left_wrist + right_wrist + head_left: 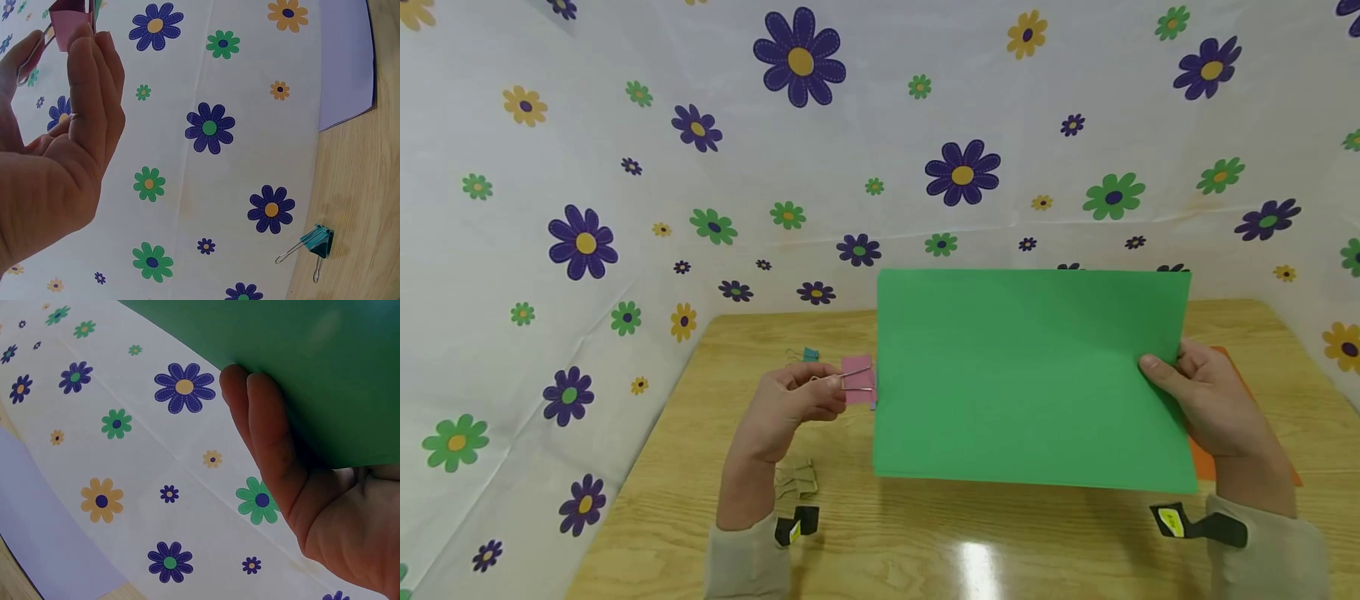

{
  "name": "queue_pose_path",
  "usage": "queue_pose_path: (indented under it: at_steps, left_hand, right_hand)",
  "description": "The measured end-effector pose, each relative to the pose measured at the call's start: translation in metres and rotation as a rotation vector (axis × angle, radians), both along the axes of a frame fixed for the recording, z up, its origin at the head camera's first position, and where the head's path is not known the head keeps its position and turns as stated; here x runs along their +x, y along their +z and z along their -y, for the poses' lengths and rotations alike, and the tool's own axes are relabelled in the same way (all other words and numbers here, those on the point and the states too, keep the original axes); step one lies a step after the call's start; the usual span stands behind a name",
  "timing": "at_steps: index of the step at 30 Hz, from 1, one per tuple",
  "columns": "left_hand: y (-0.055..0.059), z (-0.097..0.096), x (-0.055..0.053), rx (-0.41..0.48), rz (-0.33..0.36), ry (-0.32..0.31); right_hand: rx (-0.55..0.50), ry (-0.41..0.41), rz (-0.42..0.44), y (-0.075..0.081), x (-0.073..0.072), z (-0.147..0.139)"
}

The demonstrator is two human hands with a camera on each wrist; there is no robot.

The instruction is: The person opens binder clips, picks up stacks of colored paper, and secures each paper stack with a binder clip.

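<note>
Clipping seems to be the step in hand: the left hand pinches the wire handles of a pink binder clip, which sits at the left edge of the green paper stack. The right hand grips the right edge of the stack, thumb in front, and holds it upright above the wooden table. I judge that the next move needs the clip pushed fully onto the edge and then released. A teal binder clip lies on the table behind.
</note>
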State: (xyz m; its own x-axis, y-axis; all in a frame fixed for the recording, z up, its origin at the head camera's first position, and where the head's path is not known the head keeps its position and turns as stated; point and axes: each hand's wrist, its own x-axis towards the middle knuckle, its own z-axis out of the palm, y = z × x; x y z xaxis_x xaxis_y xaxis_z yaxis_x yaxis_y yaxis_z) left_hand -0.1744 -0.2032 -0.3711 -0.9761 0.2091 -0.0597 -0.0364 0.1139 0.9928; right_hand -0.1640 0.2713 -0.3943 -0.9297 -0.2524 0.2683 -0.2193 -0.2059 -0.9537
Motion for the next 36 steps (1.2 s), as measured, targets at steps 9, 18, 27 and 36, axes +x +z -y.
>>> queue_pose_path:
  at_steps: [9,18,27,36]
  left_hand:
    - [0.0015,0.0021,0.0018,-0.061,-0.024,-0.023]
    - [-0.0012,0.0034,-0.0003,-0.081,-0.021,-0.035]
    - [-0.0005,0.0024,0.0018,-0.102,-0.026,-0.021]
    - [-0.0004,-0.0015,0.003,-0.135,-0.031,-0.005]
  right_hand:
    - [0.019,0.022,0.002,0.002,0.0016,-0.0013]
    - [-0.011,0.045,-0.023,-0.0013,0.003,-0.0036]
    - [0.028,0.026,0.006,-0.0005,0.0034,-0.0032]
    - [0.081,0.003,0.013,0.0003,0.0042,-0.0016]
